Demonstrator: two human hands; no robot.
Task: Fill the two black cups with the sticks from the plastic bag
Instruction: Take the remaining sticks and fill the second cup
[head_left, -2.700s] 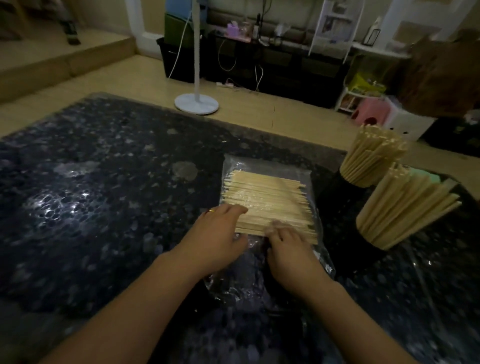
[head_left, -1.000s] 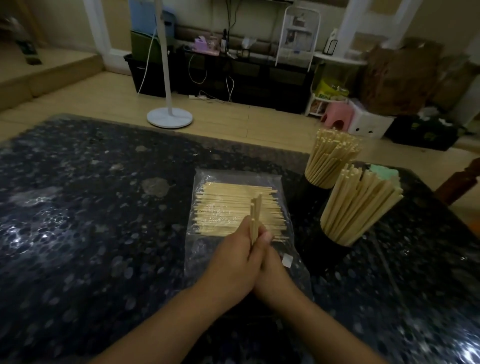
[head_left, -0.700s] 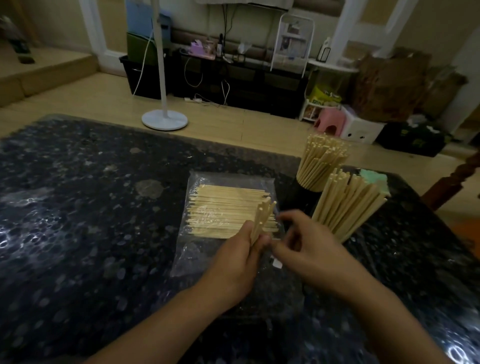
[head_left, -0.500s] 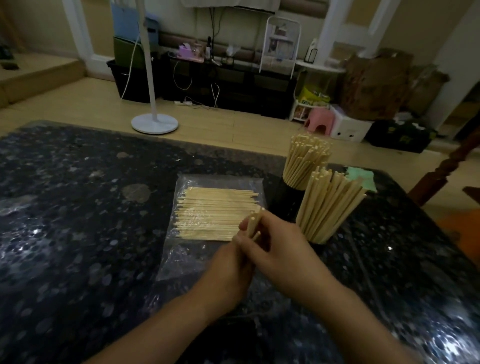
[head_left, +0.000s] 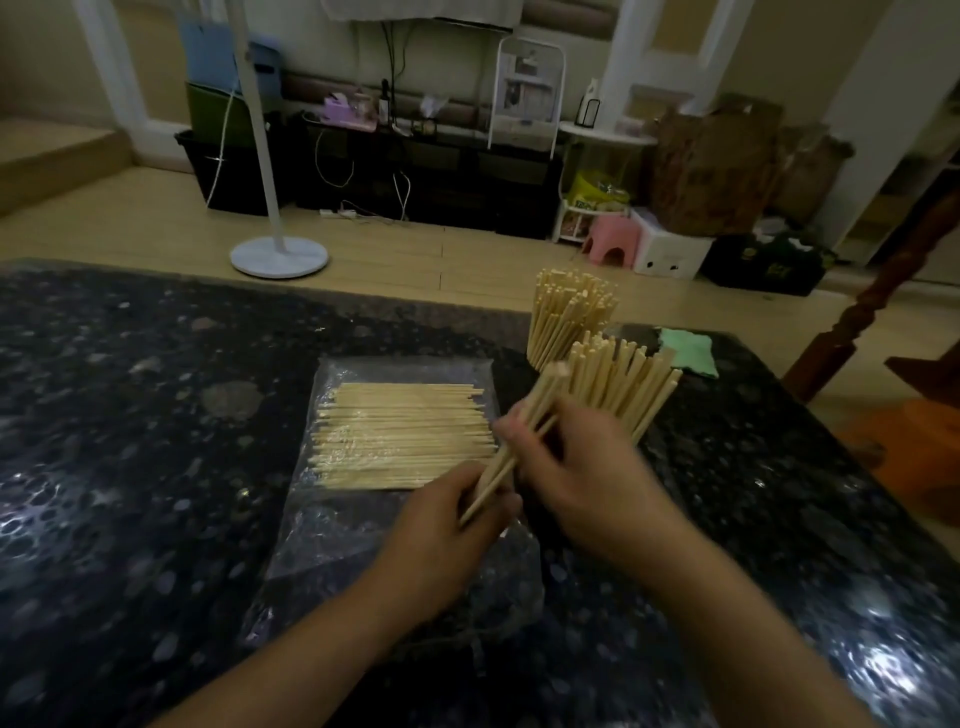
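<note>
Item: small bundle of wooden sticks (head_left: 519, 436), held between both hands above the worktop (head_left: 130, 467).

Left hand (head_left: 447, 525) grips the bundle's lower end; right hand (head_left: 582, 478) pinches it mid-length, tips tilted toward 1 o'clock. Plastic bag (head_left: 395, 436) with the remaining sticks lies at 11 o'clock of the hands; two stick-filled cups (head_left: 618, 384) stand at 1 o'clock. Sticks judged light, stiff, snappable, prone to splaying: hold mid-length, closed round the whole bundle.

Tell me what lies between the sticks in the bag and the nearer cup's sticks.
In the head view, the small bundle gripped by both the left hand and right hand stands there.
</note>
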